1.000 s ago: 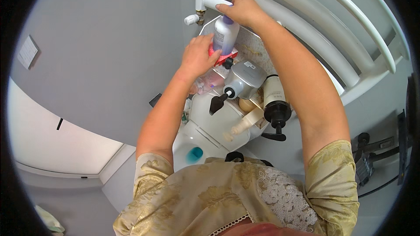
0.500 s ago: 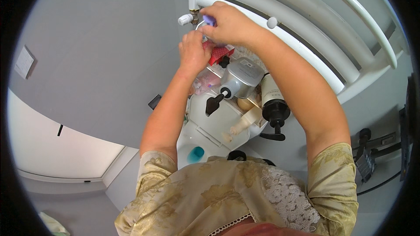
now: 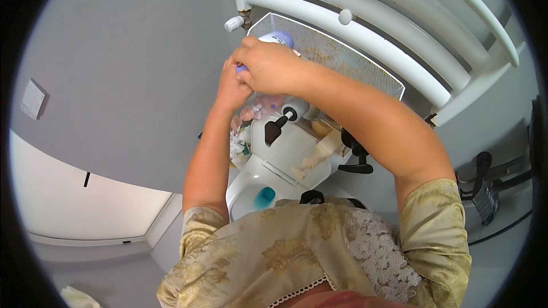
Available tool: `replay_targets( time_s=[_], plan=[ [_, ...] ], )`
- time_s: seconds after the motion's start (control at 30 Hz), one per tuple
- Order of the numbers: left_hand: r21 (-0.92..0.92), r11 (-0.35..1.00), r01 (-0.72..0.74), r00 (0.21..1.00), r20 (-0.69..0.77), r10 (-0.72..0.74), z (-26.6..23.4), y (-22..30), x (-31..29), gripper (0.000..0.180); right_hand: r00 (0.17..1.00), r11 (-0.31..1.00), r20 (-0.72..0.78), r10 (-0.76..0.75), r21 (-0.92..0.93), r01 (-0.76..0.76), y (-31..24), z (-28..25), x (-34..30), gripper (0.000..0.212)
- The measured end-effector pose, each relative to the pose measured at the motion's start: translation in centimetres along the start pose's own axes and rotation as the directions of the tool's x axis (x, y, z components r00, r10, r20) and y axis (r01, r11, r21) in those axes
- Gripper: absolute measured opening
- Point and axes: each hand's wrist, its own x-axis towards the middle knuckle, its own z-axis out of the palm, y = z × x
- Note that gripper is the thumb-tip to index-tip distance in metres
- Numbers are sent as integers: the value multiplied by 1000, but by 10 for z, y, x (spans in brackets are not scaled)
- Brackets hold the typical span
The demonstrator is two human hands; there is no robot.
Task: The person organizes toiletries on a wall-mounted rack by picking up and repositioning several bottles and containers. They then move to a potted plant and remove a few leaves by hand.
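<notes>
the right hand (image 3: 271, 68) is gripping a white-and-purple bottle (image 3: 278, 37) at twelve o'clock, its purple cap (image 3: 242, 69) pointing toward eight, over a white mesh basket (image 3: 325, 54); the left hand (image 3: 231, 89) is overlapping behind at eleven, its grip too hidden to tell.

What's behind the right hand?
Visible: one end of a white-purple bottle above the right hand, a purple piece at its left edge, white mesh basket beyond. Covered: the bottle's middle, whether the purple piece joins it, most fingers of the left hand.
</notes>
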Motion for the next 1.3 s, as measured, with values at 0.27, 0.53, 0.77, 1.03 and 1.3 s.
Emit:
replay_targets(
  time_s=[0.27,0.53,0.77,1.03,1.3],
  plan=[
    [158,987,-37,989,-134,59,9,-19,-13,66,995,997,95,-36,65,29,14,-37,-31,44],
    [386,918,-89,983,-117,144,13,-16,-30,64,950,983,273,-149,-64,173,18,-48,-95,57],
    [421,902,-98,976,-137,169,11,-23,-33,64,931,963,298,-212,-98,251,10,-24,-89,48],
    [455,883,-117,981,-84,173,-1,-22,-49,63,993,992,-4,115,50,-115,58,-78,-105,46],
    [383,919,-95,992,-44,121,1,-7,-51,60,932,884,-287,222,462,-69,60,-93,-119,39]
  ],
)
